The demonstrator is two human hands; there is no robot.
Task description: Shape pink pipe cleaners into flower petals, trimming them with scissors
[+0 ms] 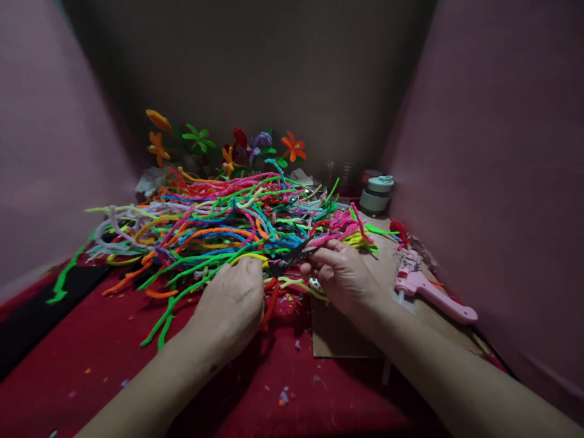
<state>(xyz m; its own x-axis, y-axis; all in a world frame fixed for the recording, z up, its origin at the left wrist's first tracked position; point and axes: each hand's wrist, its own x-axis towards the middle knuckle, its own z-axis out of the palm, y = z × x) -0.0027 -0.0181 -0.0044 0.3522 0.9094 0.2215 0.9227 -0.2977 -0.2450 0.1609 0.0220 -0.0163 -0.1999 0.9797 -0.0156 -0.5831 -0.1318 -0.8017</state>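
Observation:
My left hand is a closed fist over the red cloth, a red pipe cleaner coming out at its thumb side. In my right hand the fingers are closed on dark scissors, which point across toward the left fist. The exact shape of the scissors is hard to make out in the dim light. Just behind both hands spreads a big tangled heap of pipe cleaners in many colours. A yellow pipe cleaner lies right above my left knuckles.
At right, a pink glue gun rests on a cardboard sheet. A lidded cup stands behind it. Fuzzy flowers rise at the back. A black strip lies left; coloured scraps dot the red cloth.

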